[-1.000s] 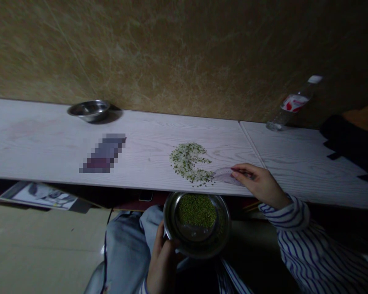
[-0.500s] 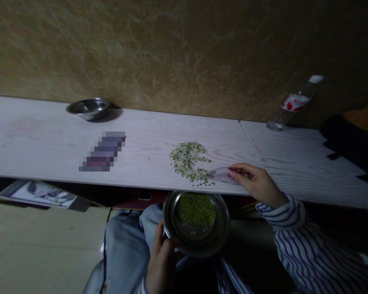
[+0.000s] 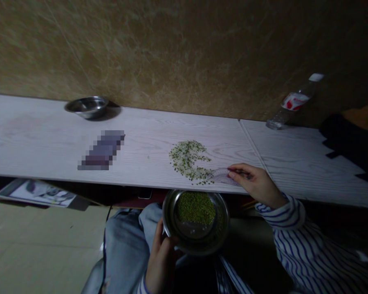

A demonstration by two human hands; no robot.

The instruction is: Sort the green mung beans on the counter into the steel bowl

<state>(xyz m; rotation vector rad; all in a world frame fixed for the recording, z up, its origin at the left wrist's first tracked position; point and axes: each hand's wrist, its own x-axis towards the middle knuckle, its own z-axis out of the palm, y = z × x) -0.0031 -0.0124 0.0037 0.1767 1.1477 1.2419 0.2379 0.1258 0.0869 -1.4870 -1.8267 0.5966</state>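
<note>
My left hand (image 3: 163,257) is closed on the left rim of a steel bowl (image 3: 220,237), holding it just below the table's front edge. Green beans (image 3: 196,209), which look like mung beans, lie in the bowl's far part. With my right hand (image 3: 256,183) I pinch a clear plastic protractor (image 3: 222,175) close to the tabletop. The protractor's left end touches the lower right of a pile of mixed green beans and white grains (image 3: 185,159). That pile curves round a bare patch on its right side.
A second steel bowl (image 3: 87,108) stands by the wall on the left. A pixelated flat object (image 3: 101,151) lies nearer. To the right stand a plastic bottle (image 3: 294,102) and dark cloth (image 3: 349,143). A phone-like object (image 3: 145,193) sits under the tabletop (image 3: 147,171).
Almost nothing differs. The view has shifted very slightly, and both hands keep their grip on the bowl and the protractor.
</note>
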